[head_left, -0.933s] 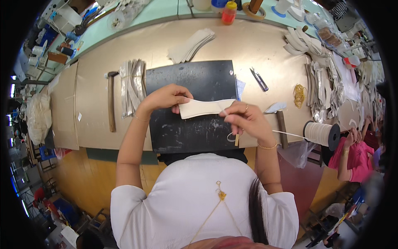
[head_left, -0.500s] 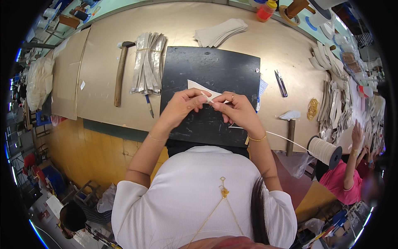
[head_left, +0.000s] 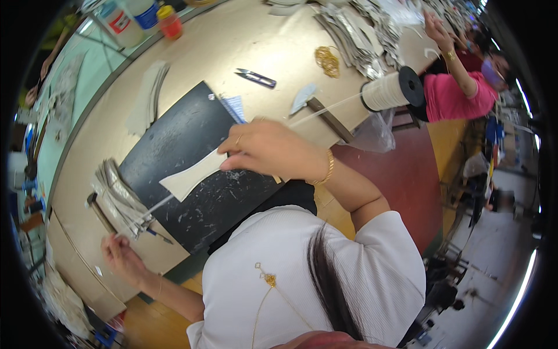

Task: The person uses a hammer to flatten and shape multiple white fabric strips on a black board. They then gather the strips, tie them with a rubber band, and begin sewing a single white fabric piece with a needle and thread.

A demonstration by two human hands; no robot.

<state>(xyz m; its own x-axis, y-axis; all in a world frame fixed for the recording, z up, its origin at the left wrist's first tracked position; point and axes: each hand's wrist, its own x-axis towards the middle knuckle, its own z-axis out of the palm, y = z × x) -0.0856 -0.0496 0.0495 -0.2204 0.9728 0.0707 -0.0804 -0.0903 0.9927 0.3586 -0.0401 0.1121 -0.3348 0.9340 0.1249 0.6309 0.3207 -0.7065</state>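
My right hand, with a gold bangle on its wrist, pinches one end of a flat white, waisted piece over the black mat. A taut white thread runs from that piece down to my left hand, which is stretched far out to the left with its fingers closed on the thread's end. A second run of thread leads from my right hand to the white thread spool standing at the table's right edge.
A stack of grey cut pieces and a hammer lie left of the mat. Thread snips, gold rubber bands and bottles sit farther back. A co-worker in pink works beyond the spool.
My left hand has left the white piece and swung far out to the left, drawing the thread taut. My right hand keeps hold of the piece. The view has tilted.
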